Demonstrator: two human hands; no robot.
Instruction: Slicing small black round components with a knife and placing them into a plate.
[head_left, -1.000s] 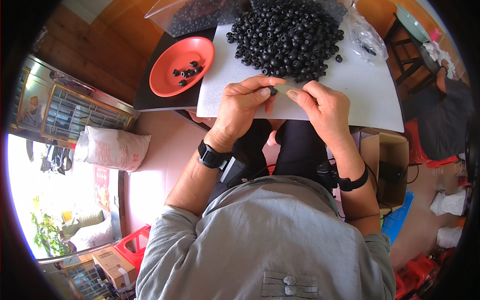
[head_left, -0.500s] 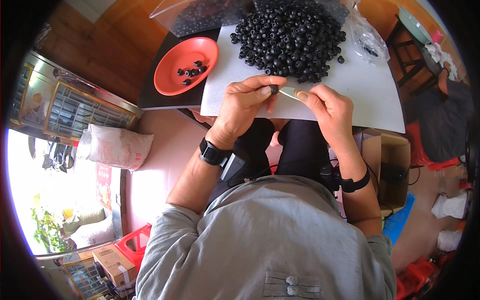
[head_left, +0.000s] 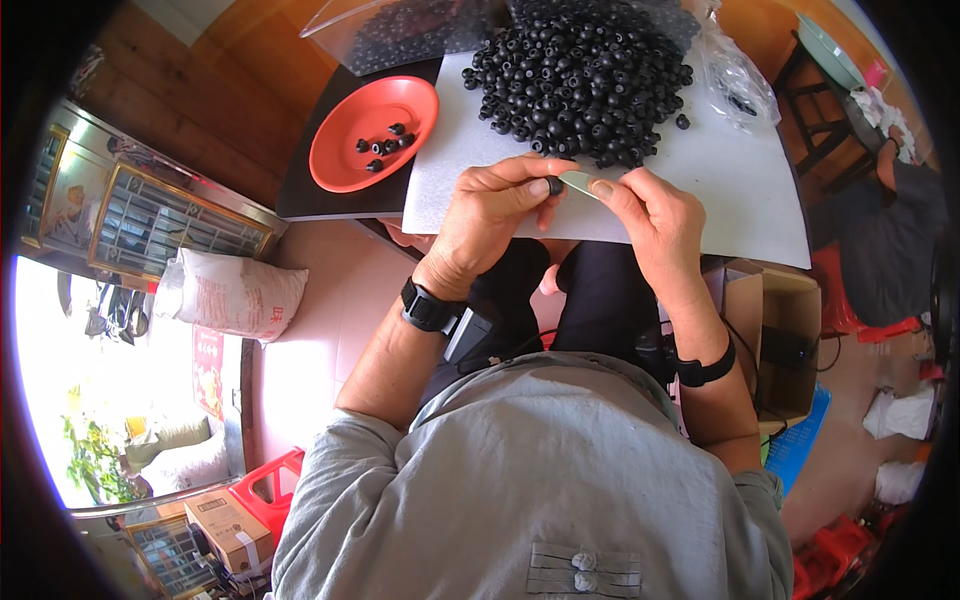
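My left hand point(head_left: 492, 210) pinches one small black bead point(head_left: 554, 185) between thumb and fingers at the near edge of a white board point(head_left: 740, 190). My right hand point(head_left: 650, 215) holds a thin pale flat strip point(head_left: 578, 181) whose tip touches that bead. Just beyond both hands lies a big heap of black beads point(head_left: 580, 70) on the board. To the left stands a red bowl point(head_left: 345, 155) with several black beads in it.
A clear plastic bag point(head_left: 740, 85) with a few beads lies at the board's right. A clear tray point(head_left: 400, 30) of beads sits at the back. A cardboard box point(head_left: 770, 330) stands by my right elbow, a white sack point(head_left: 235, 295) on the floor to the left.
Both hands stay together at the board's near edge with the bead and strip; only the camera view has shifted slightly.
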